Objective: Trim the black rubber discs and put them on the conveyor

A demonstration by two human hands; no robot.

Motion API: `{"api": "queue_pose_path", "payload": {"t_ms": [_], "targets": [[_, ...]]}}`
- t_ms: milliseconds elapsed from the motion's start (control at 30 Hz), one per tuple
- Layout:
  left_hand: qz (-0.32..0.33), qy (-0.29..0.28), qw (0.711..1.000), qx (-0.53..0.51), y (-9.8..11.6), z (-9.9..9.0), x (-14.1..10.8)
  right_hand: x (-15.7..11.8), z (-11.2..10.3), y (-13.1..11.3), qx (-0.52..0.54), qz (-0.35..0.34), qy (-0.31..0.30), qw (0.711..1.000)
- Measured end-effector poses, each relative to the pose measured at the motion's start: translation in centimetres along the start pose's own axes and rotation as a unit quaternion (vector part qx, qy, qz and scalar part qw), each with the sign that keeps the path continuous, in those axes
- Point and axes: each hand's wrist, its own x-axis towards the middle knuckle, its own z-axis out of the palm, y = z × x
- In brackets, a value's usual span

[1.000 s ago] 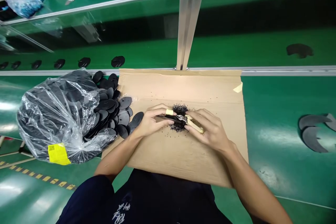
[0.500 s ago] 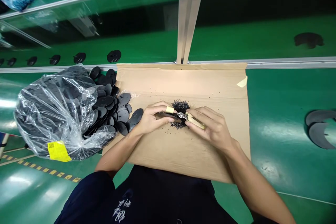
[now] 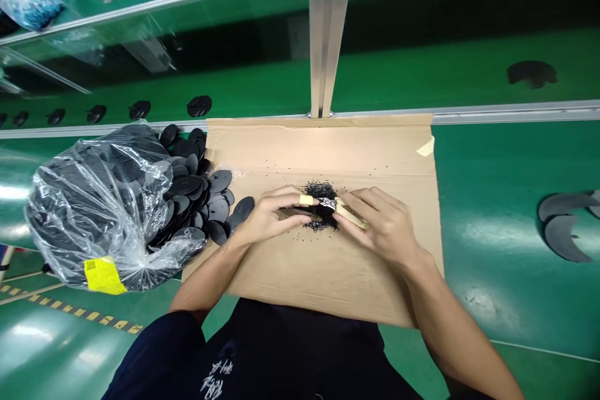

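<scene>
Between the thumb and fingers of my left hand [image 3: 276, 215] is a thin black disc [image 3: 300, 212], seen nearly edge-on. Yellow tape wraps one of that hand's fingertips. My right hand [image 3: 382, 222] is closed around cutting pliers [image 3: 349, 212] with pale yellow handles. Their metal jaws lie close to the disc's edge by my left fingertips; whether they touch it I cannot tell. Beneath both hands, a heap of tiny black bits [image 3: 320, 190] is spread on a cardboard sheet [image 3: 300, 275].
Left of the cardboard, black oval discs [image 3: 185, 184] spill from a clear plastic bag [image 3: 94, 200] with a yellow label. More black pieces [image 3: 199, 106] line the green surface behind the metal rail. An upright metal post [image 3: 323, 31] stands ahead. Curved black pieces [image 3: 562, 237] lie at right.
The disc in my left hand has tilted slightly, and the pliers' jaws have shifted a little against its edge. The whole view has moved slightly.
</scene>
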Motion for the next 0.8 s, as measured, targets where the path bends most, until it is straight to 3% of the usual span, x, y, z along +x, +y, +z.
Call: {"api": "queue_pose_path", "payload": {"t_ms": [133,233,400,533,633,800], "targets": [[0.026,-0.014,0.998,0.049,-0.2,0.6,-0.1,0.0,-0.3,0.0,-0.037,-0.029,-0.014,0.999],[0.029,0.012,0.998,0.063,-0.5,0.6,-0.1,-0.1,-0.5,0.4,-0.025,-0.027,-0.013,0.999],[0.006,0.065,0.996,0.064,-0.3,0.6,0.0,0.0,-0.3,-0.2,0.095,0.004,0.017,0.995],[-0.002,0.081,0.997,0.013,0.1,1.1,-0.3,0.2,0.8,-1.6,0.154,-0.016,0.041,0.987],[0.017,0.060,0.997,0.046,0.2,1.1,-0.5,0.1,1.2,-1.9,0.116,-0.058,0.074,0.989],[0.096,-0.018,0.964,0.247,-0.2,0.9,-0.8,-0.3,1.4,-1.9,0.019,-0.107,0.080,0.991]]}}
